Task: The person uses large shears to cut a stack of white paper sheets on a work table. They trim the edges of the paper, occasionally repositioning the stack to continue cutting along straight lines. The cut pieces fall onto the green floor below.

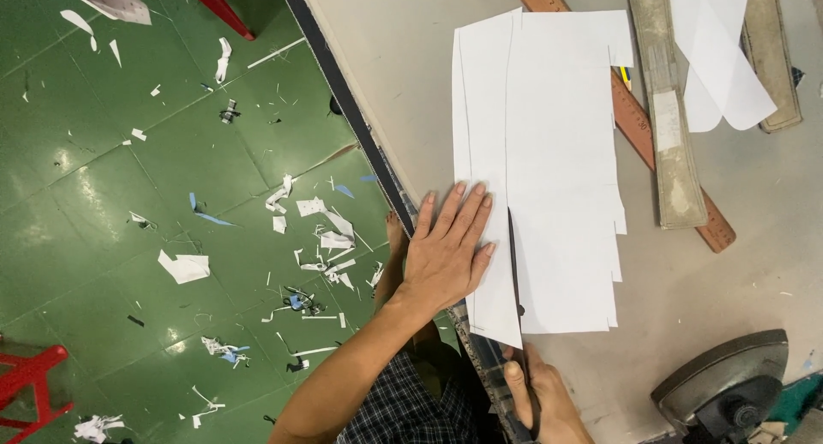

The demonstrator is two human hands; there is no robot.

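A stack of white paper pattern sheets (557, 153) lies on a grey table (411, 58). My left hand (450, 247) presses flat on the left strip of the paper, fingers spread and pointing away from me. My right hand (536, 397) grips the handle of dark scissors (514, 264), whose blades reach up into the paper along a straight cut line just right of my left hand.
A wooden ruler (639, 123) and two long worn straightedges (669, 110) lie at the table's far right, with a curved paper piece (720, 58) on them. An iron (724, 388) sits at the near right. The green floor (129, 195) left of the table is littered with paper scraps; red stools stand there.
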